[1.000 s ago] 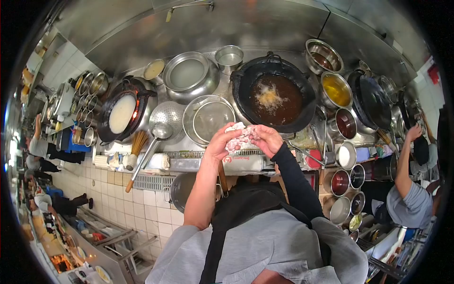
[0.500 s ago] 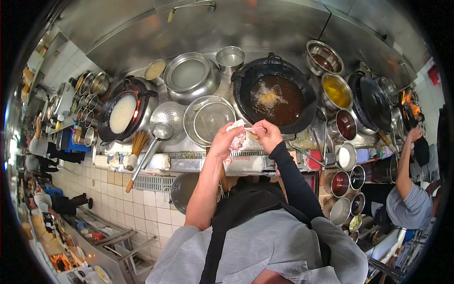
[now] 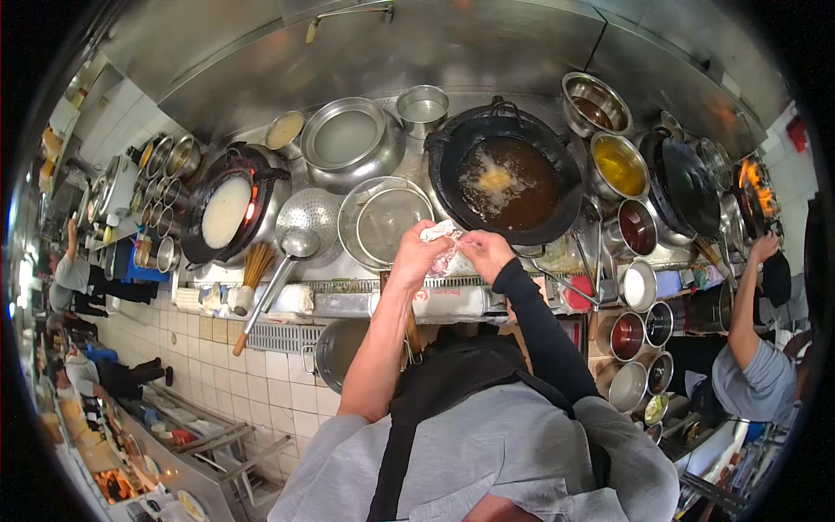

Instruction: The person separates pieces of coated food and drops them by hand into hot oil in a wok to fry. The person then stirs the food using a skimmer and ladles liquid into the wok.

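Observation:
My left hand [image 3: 419, 257] is closed on a pale pink-and-white lump [image 3: 441, 233], perhaps raw meat or dough. Fingers of my right hand [image 3: 487, 254] pinch the right side of the same lump. Both hands are above the counter's front edge, just below a round wire strainer [image 3: 385, 217]. Behind them on the right, a black wok [image 3: 444, 165] holds dark bubbling oil with a golden piece [image 3: 495, 179] frying in it.
A perforated skimmer and a ladle [image 3: 300, 243] lie left of the strainer. Further left, a wok [image 3: 225, 210] holds white liquid over flames. Oil [image 3: 619, 167] and sauce pots stand right. A co-worker [image 3: 755, 374] is at far right, near tall flames [image 3: 758, 188].
My hands have drawn closer together, and my right fingers have shifted from spread around the lump to a pinch at its edge. Flames have risen at the co-worker's wok.

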